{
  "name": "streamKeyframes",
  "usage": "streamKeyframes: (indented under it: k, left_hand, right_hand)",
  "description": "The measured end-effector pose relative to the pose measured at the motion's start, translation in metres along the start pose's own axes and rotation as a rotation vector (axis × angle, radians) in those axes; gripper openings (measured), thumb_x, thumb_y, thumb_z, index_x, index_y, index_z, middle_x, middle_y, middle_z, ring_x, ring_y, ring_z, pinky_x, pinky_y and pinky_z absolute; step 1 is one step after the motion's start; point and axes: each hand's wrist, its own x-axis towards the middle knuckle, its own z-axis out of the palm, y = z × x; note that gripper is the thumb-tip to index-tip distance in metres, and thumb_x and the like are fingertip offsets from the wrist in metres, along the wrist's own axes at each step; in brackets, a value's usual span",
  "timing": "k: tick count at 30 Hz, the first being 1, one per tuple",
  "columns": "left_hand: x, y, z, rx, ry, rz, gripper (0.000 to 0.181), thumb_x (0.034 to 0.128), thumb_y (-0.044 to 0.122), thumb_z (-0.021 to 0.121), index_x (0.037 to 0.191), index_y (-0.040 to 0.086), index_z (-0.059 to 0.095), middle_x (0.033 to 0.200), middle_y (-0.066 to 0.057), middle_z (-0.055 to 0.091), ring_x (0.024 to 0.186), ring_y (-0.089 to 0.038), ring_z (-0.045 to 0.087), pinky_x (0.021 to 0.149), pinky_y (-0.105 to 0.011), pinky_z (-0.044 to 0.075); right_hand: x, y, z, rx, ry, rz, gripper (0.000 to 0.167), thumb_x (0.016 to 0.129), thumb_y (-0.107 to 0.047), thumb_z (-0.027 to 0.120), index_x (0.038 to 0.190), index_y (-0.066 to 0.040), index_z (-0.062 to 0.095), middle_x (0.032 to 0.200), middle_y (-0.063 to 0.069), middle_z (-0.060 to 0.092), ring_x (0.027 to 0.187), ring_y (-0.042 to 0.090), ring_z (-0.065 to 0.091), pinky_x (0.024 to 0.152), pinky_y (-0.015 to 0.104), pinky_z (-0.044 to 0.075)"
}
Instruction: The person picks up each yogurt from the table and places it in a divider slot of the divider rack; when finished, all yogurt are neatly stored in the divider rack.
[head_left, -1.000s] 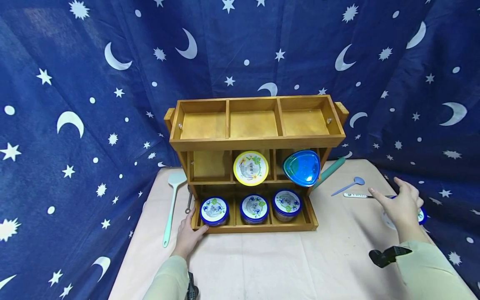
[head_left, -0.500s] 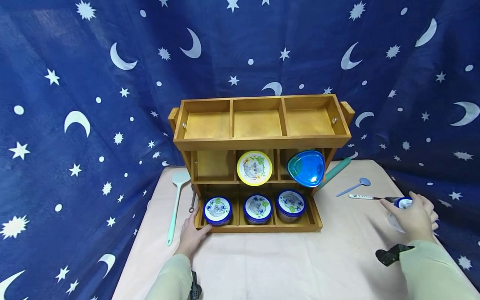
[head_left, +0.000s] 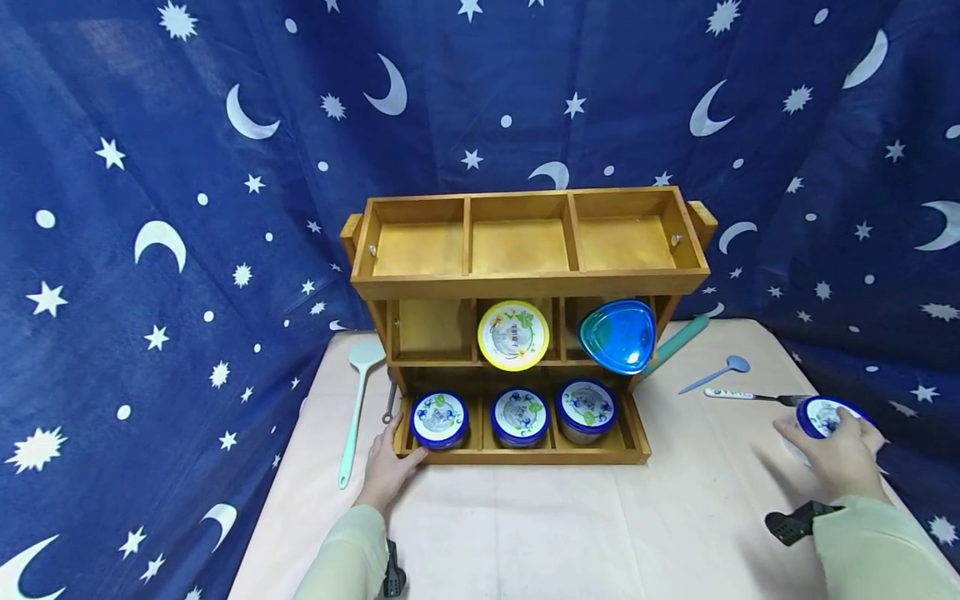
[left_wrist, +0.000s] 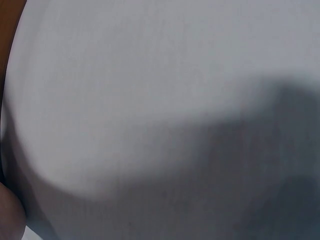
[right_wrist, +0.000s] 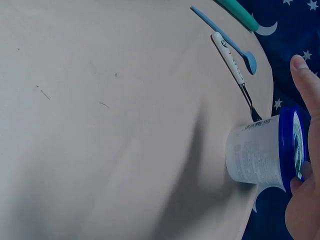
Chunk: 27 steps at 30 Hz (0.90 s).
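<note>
In the head view my right hand (head_left: 843, 454) reaches over a white tub with a blue lid (right_wrist: 257, 150) at the table's right edge. Its thumb (right_wrist: 300, 67) stands apart from the lid, and other fingers touch the lid's far side. My left hand (head_left: 388, 467) rests on the front left corner of a three-tier wooden rack (head_left: 525, 457), beside the left blue-lidded tub (head_left: 439, 419). Two more such tubs, a middle one (head_left: 520, 417) and a right one (head_left: 587, 411), sit on the bottom tier. The left wrist view shows mostly tablecloth.
A yellow-lidded tub (head_left: 513, 336) and a blue triangular container (head_left: 618, 337) occupy the middle tier. A pale green spatula (head_left: 355, 425) lies left of the rack. On the right lie a blue spoon (head_left: 716, 372), a white-handled utensil (head_left: 738, 395) and a green-handled thing (head_left: 678, 343).
My right hand has lowered and shifted around the blue-lidded tub, showing more of its lid. The left hand stays on the rack. The whole head view has shifted slightly.
</note>
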Motion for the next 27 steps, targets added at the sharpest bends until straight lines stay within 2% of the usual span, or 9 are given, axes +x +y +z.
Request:
streamKeyframes:
  k: [4,10,13,19,27]
  left_hand:
    - [0.000,-0.002,-0.001,-0.010,0.004,-0.007,0.088,0.0737,0.043,0.072,0.148,0.028,0.027,0.138,-0.020,0.036,0.124,-0.036,0.035,0.101,-0.057,0.029]
    - [0.000,-0.003,-0.001,-0.011,0.003,-0.009,0.088,0.0744,0.043,0.072,0.148,0.027,0.026,0.138,-0.021,0.036,0.124,-0.037,0.035,0.101,-0.057,0.029]
    - [0.000,-0.002,-0.001,-0.011,-0.003,-0.012,0.088,0.0744,0.043,0.073,0.148,0.027,0.026,0.137,-0.021,0.036,0.123,-0.037,0.035,0.101,-0.057,0.030]
    - [0.000,-0.001,-0.002,-0.012,-0.005,-0.011,0.088,0.0741,0.042,0.073,0.148,0.026,0.026,0.137,-0.021,0.036,0.123,-0.037,0.035,0.101,-0.056,0.030]
    - [0.000,-0.005,-0.001,0.009,0.002,0.030,0.088,0.0737,0.042,0.072,0.148,0.025,0.027,0.136,-0.022,0.039,0.122,-0.038,0.036,0.101,-0.056,0.029]
  right_hand:
    - [0.005,-0.004,-0.001,-0.028,-0.027,0.013,0.114,0.082,-0.059,0.056,0.140,0.015,-0.008,0.136,0.047,-0.014,0.119,0.068,0.011,0.090,0.073,0.025]
    - [0.004,-0.003,0.000,-0.070,-0.015,-0.010,0.111,0.083,-0.060,0.055,0.141,0.015,-0.003,0.133,0.050,-0.005,0.116,0.068,0.016,0.086,0.074,0.029]
    - [0.003,0.003,0.001,-0.098,0.000,-0.038,0.108,0.083,-0.059,0.055,0.141,0.014,0.000,0.132,0.052,-0.001,0.116,0.068,0.013,0.086,0.074,0.027]
    - [0.001,0.007,0.001,-0.125,0.030,-0.045,0.107,0.083,-0.058,0.057,0.142,0.013,0.003,0.131,0.051,0.002,0.117,0.068,0.010,0.088,0.075,0.022]
    - [-0.007,0.004,-0.002,-0.086,-0.001,0.076,0.114,0.081,-0.059,0.059,0.141,0.014,-0.006,0.132,0.049,-0.002,0.119,0.066,0.011,0.091,0.072,0.025]
